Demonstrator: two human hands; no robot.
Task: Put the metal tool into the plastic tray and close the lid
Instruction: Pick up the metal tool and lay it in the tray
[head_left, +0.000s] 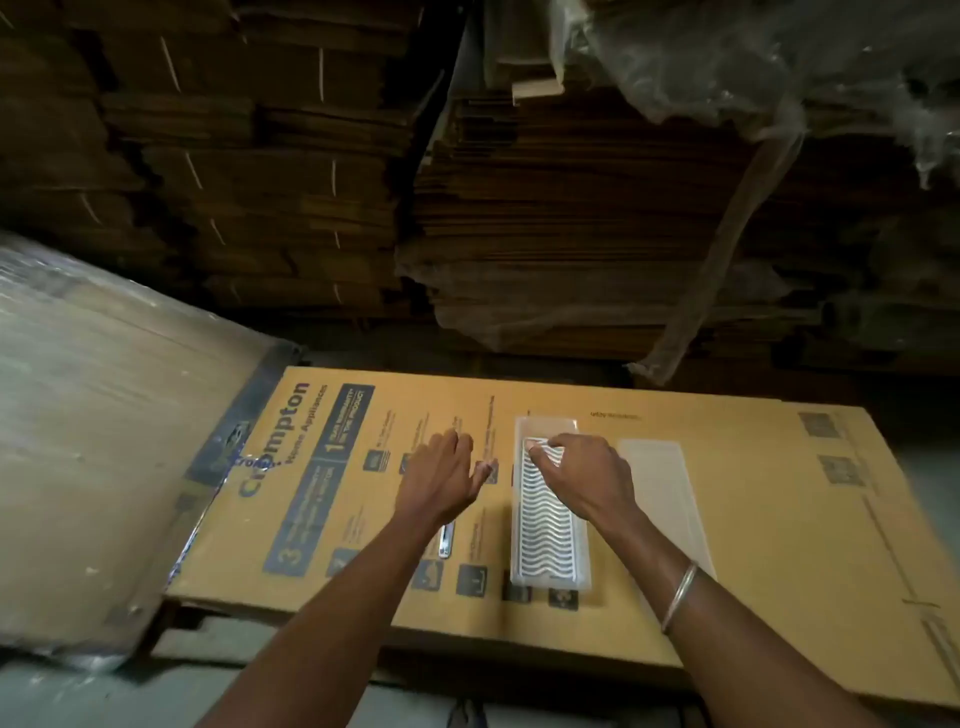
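A clear plastic tray (582, 566) lies lengthwise on the printed cardboard box. Inside it sits a white grid of wavy strips (545, 530). My right hand (587, 480) is over the tray's far half, thumb and fingertips pinched on the grid's far end. The translucent lid (665, 493) lies flat just right of the tray, partly under my right forearm. My left hand (441, 480) hovers left of the tray with fingers spread and nothing in it. A small shiny metal piece (445, 540) shows on the cardboard under my left wrist, mostly hidden.
The work surface is a large flat Crompton carton (753, 519). A plastic-wrapped carton (93, 441) leans at the left. Tall stacks of flattened cardboard (519, 208) rise close behind, with loose plastic film (727, 62) hanging top right.
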